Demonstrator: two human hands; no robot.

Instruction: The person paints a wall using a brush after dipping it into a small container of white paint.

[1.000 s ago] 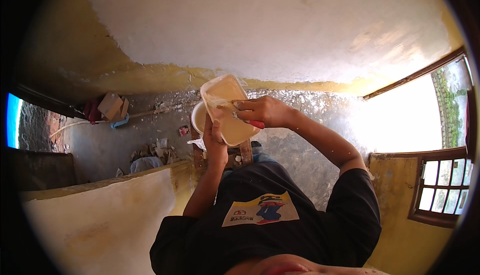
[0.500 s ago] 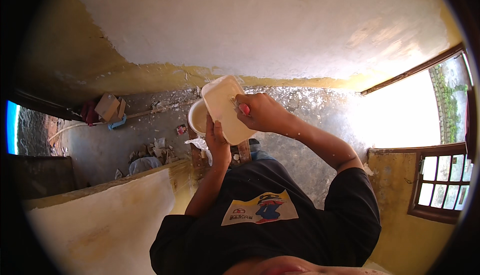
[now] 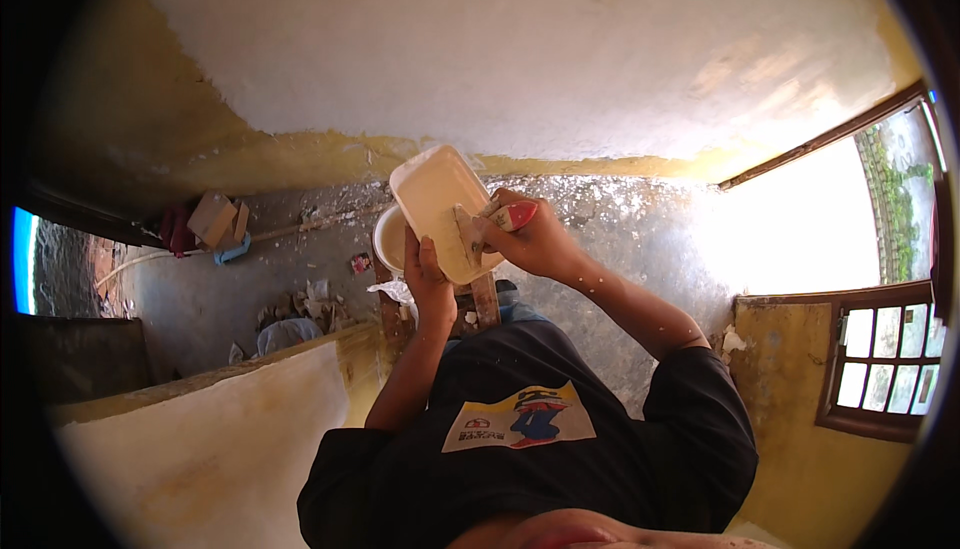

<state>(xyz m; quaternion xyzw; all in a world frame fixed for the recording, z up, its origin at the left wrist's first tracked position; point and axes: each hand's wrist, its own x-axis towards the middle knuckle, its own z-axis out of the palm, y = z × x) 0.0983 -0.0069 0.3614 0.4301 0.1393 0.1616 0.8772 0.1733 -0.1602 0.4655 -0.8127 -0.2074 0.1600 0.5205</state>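
Gripping the pale tray point(image 3: 430, 189) by its near left side with left hand point(image 3: 431, 287); clasping the red-handled scraper point(image 3: 516, 215) in right hand point(image 3: 537, 246), blade over the tray.

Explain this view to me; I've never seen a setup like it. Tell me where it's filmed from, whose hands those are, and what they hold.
There is no machine here, just a person working with two bare hands. The camera sits on that person's head and looks down; its fisheye lens bends straight edges, and the arms at the bottom are the wearer's own.

The left hand holds a shallow cream tray. The right hand grips a scraper with a red-marked handle, its blade over the inside of the tray.

Partly hidden behind the tray is a white bucket. On the speckled floor, off to the left, lies a cardboard box. Ahead rises a wall with a large whitish patch bordered by yellow.
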